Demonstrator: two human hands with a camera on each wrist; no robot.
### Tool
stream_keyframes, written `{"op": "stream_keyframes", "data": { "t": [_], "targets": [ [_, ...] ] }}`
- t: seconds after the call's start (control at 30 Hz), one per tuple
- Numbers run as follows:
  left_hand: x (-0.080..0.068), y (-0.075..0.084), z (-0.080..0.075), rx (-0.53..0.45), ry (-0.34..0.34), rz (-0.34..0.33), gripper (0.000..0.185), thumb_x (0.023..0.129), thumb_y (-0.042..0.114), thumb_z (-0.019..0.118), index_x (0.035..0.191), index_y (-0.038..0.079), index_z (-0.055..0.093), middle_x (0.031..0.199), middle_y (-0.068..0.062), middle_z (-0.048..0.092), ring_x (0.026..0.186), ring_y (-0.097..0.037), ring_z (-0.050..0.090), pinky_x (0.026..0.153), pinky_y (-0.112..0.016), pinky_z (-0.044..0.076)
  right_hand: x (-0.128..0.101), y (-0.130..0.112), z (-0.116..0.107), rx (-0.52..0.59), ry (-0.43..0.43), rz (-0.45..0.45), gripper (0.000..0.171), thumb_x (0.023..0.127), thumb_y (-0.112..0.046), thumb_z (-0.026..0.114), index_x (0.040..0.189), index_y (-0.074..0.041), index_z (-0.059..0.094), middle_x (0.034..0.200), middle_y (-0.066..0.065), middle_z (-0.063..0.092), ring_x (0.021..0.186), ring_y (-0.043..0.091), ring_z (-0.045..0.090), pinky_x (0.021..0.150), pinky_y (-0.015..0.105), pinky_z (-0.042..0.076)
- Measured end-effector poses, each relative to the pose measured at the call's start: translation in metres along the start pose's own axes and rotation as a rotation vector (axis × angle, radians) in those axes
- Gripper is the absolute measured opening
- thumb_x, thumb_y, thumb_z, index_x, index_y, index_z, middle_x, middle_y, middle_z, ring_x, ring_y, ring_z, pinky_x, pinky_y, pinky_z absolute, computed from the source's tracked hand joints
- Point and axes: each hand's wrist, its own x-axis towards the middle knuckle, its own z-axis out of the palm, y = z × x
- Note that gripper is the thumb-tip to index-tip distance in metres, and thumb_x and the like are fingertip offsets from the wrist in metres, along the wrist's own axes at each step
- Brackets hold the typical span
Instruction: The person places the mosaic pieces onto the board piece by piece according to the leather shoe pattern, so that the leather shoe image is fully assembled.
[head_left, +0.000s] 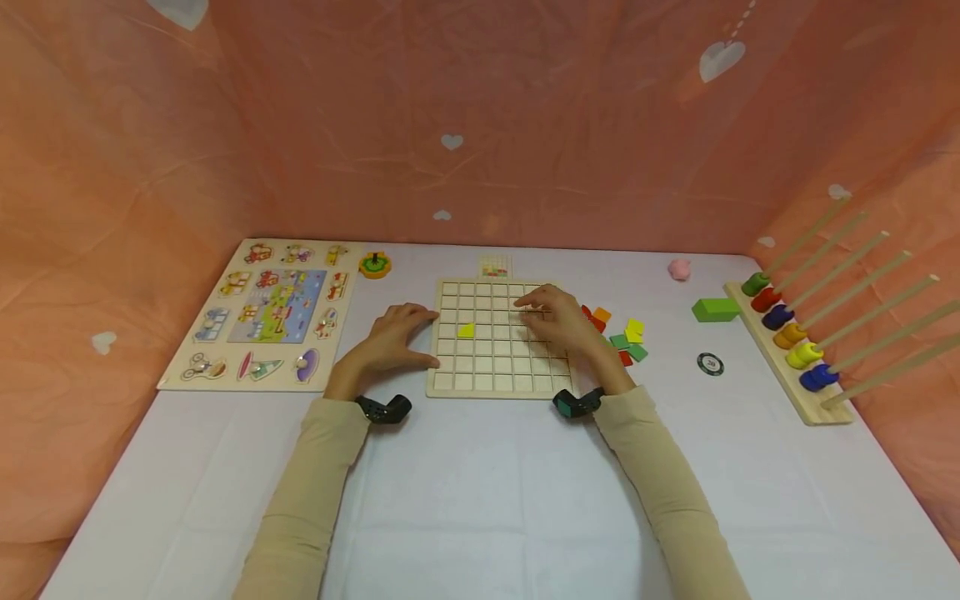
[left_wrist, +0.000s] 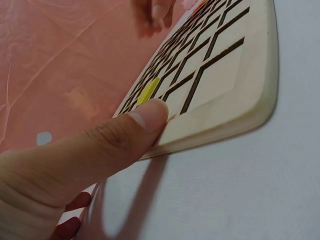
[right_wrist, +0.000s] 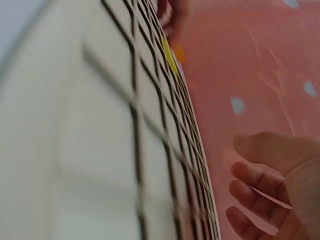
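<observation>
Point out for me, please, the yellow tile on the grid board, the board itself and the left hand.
Yellow tile (head_left: 467, 331): head view, its middle.
Grid board (head_left: 502, 332): head view, bare cell.
Left hand (head_left: 387, 340): head view, its back.

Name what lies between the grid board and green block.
Loose coloured tiles lie between the grid board and green block, beside the right hand, in the head view.

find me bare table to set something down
Bare cloth lies between the sleeves, nearer than the grid board, and left of the left sleeve, nearer than the picture puzzle. Crowded: right of the board, coloured tiles bunch beside the right hand.
</observation>
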Motion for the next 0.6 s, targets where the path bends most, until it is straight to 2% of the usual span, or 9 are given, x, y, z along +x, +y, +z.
{"op": "stream_keyframes", "data": {
  "t": [0.2, 0.37, 0.47, 0.6],
  "targets": [
    [0.0, 0.0, 0.0, 0.011, 0.002, -0.004, 0.081, 0.071, 0.041, 0.078, 0.137, 0.006, 0.045, 0.135, -0.016, 0.042, 0.126, -0.035, 0.03, 0.098, -0.054, 0.025, -0.026, 0.017, -0.036, -0.067, 0.056, 0.118, 0.022, 0.085, -0.006, 0.065, 0.106, 0.001, 0.068, 0.103, 0.017, 0.062, 0.094, 0.029, 0.056, 0.082, 0.045, 0.047],
    [0.001, 0.0, 0.0, 0.009, 0.001, -0.009, 0.082, 0.071, 0.042, 0.078, 0.137, 0.007, 0.045, 0.135, -0.015, 0.042, 0.126, -0.034, 0.031, 0.098, -0.053, 0.026, -0.05, 0.032, -0.058, -0.096, 0.083, 0.219, 0.021, 0.086, -0.006, 0.064, 0.106, 0.001, 0.067, 0.1, 0.018, 0.063, 0.091, 0.029, 0.057, 0.082, 0.045, 0.048],
    [0.002, 0.0, 0.0, 0.012, -0.002, -0.012, 0.082, 0.071, 0.042, 0.078, 0.137, 0.007, 0.045, 0.135, -0.015, 0.041, 0.126, -0.034, 0.03, 0.098, -0.053, 0.026, -0.062, 0.038, -0.068, -0.11, 0.066, 0.287, 0.021, 0.087, -0.006, 0.063, 0.106, 0.002, 0.066, 0.098, 0.018, 0.062, 0.089, 0.029, 0.056, 0.081, 0.044, 0.047],
    [0.002, -0.001, 0.0, 0.013, -0.004, -0.013, 0.082, 0.071, 0.041, 0.078, 0.137, 0.007, 0.044, 0.135, -0.016, 0.041, 0.126, -0.035, 0.03, 0.099, -0.053, 0.025, -0.075, 0.044, -0.08, -0.132, -0.008, 0.371, 0.022, 0.088, -0.007, 0.062, 0.108, 0.001, 0.065, 0.097, 0.018, 0.062, 0.088, 0.029, 0.054, 0.08, 0.042, 0.046]
  ]
}}
